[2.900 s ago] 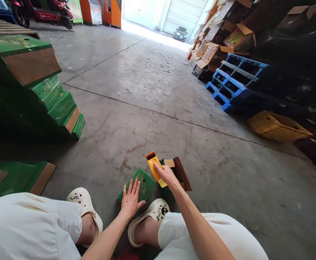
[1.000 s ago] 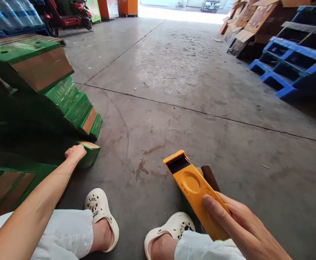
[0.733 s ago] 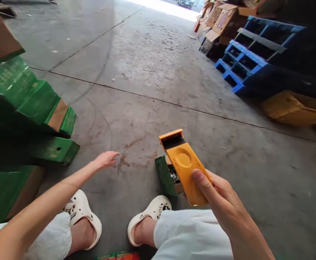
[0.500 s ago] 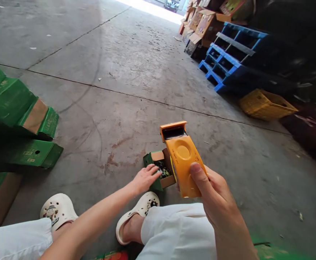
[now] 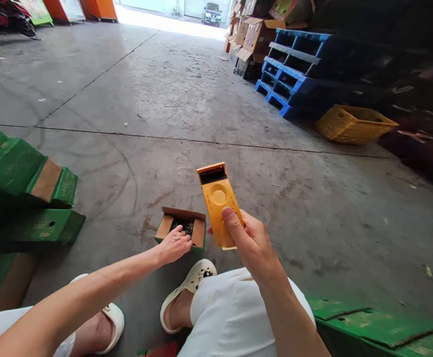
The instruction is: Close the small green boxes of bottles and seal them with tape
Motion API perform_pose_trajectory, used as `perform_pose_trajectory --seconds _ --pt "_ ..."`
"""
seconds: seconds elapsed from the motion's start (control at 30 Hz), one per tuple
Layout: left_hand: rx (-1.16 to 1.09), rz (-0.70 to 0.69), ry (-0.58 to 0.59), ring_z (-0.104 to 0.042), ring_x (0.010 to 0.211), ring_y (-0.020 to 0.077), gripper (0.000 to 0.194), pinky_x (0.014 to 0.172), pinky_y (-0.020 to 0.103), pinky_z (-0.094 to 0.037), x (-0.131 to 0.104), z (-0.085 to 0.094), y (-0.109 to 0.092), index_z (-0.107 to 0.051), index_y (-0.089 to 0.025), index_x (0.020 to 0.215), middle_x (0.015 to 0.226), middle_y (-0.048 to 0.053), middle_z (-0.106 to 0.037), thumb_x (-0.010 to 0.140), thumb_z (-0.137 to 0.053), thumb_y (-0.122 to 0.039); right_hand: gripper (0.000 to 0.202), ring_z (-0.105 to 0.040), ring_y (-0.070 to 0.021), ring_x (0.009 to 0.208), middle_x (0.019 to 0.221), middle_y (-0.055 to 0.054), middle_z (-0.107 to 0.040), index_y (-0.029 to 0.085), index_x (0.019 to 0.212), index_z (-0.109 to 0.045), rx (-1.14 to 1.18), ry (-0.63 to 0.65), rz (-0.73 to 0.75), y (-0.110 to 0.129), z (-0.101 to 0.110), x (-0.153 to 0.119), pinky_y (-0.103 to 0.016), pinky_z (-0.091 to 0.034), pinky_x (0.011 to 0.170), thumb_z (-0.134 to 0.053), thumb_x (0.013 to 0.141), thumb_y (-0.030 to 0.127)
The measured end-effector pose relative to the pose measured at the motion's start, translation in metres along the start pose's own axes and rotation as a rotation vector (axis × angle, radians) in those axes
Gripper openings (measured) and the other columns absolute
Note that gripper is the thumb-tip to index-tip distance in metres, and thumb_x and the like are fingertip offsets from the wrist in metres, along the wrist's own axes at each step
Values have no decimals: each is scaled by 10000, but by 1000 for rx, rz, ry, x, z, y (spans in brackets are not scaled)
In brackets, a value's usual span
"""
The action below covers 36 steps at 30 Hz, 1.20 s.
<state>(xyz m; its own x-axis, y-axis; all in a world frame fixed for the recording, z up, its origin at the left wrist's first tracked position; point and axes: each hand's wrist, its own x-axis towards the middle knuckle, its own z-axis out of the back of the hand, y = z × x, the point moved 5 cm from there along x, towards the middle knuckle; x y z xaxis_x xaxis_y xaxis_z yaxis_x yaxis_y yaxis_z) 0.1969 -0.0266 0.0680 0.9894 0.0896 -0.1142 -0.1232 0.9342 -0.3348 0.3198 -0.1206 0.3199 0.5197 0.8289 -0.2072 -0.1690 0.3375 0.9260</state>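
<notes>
- Since half a second ago, the small green carton (image 5: 199,233) has been turned on the concrete floor (image 5: 157,168), so that its brown flap (image 5: 184,213) is raised on the far side.
- Dark, shiny contents (image 5: 189,227) can be made out inside; the carton's near edge is partly covered by the left hand (image 5: 175,245), fingers loosely bent — whether anything is gripped cannot be told.
- A yellow tape dispenser (image 5: 218,210) is clasped in the right hand (image 5: 251,238) and held up near the carton.
- Close by, space is taken up by a white clog (image 5: 192,280) on the near side, green boxes (image 5: 12,163) stacked at the left and a green box top (image 5: 380,322) at the lower right.
- Farther off, a yellow crate (image 5: 353,124), blue pallets (image 5: 287,69) and heaped cardboard boxes (image 5: 251,37) are lined along the right; a car (image 5: 212,14) is seen in the bright doorway (image 5: 164,20).
</notes>
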Motion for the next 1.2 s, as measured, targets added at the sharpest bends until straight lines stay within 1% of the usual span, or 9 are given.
perform_pose_trajectory --seconds 0.17,0.3,0.47,0.57,0.67,0.83,0.97,1.1,1.2 --pt "119 89 92 -652 933 254 198 994 436 -404 -95 -32 12 -734 -200 924 910 97 -722 972 -565 -108 662 -624 -192 720 793 -46 -688 181 883 -641 -123 74 16 -7 -22 5 -254 -450 592 -523 929 831" --pt "-29 251 77 -671 1033 264 169 938 386 -452 -131 -51 18 -770 -235 992 1034 102 -752 986 -610 -181 633 -572 -159 626 722 -18 -647 176 834 -628 -70 196 -33 -24 -63 22 -248 -400 550 -645 849 808" --pt "-469 593 -64 -725 1068 240 297 903 304 -496 -148 -20 75 -786 -300 1126 1139 49 -797 1060 -519 -414 424 -648 -187 661 725 -39 -695 180 803 -640 -263 232 -150 -64 -104 42 -256 -440 591 -723 841 593" --pt "-503 924 -202 -663 1272 234 341 1059 300 -466 -178 0 127 -717 -271 1298 1343 68 -745 1033 -510 -325 334 -731 -249 885 915 -95 -774 183 933 -688 -648 155 -252 -98 -103 45 -272 -484 703 -771 839 492" --pt "-531 1032 -185 -601 1391 262 568 1108 309 -454 -201 -7 153 -584 -165 1479 1493 152 -651 926 -631 -286 426 -724 -313 1110 1156 -156 -771 170 1107 -689 -937 134 -386 -131 -100 44 -325 -505 853 -818 823 461" --pt "-627 1107 -73 -768 1082 297 391 870 303 -546 -214 -49 145 -744 -168 1179 1077 131 -816 836 -719 -355 451 -701 -328 1208 1155 -183 -765 160 1076 -676 -945 118 -520 -164 -121 40 -363 -498 942 -799 858 536" --pt "-678 1137 -34 -783 968 309 221 765 293 -539 -214 -72 128 -737 -209 865 874 95 -803 754 -788 -393 538 -699 -340 1237 1209 -204 -760 171 1141 -662 -890 43 -552 -186 -154 36 -397 -516 950 -835 807 555" --pt "-694 1201 -96 -737 1160 353 302 837 317 -546 -213 -79 130 -725 -211 939 1094 148 -800 753 -792 -439 536 -720 -333 1240 1299 -223 -739 172 1219 -674 -899 66 -609 -208 -169 38 -385 -548 946 -669 930 624" --pt "-739 1226 -135 -763 1094 319 386 845 306 -553 -207 -80 137 -715 -206 1081 1011 114 -807 733 -808 -346 585 -693 -335 1290 1346 -228 -720 174 1263 -659 -937 83 -604 -213 -169 47 -397 -525 1008 -710 905 635"
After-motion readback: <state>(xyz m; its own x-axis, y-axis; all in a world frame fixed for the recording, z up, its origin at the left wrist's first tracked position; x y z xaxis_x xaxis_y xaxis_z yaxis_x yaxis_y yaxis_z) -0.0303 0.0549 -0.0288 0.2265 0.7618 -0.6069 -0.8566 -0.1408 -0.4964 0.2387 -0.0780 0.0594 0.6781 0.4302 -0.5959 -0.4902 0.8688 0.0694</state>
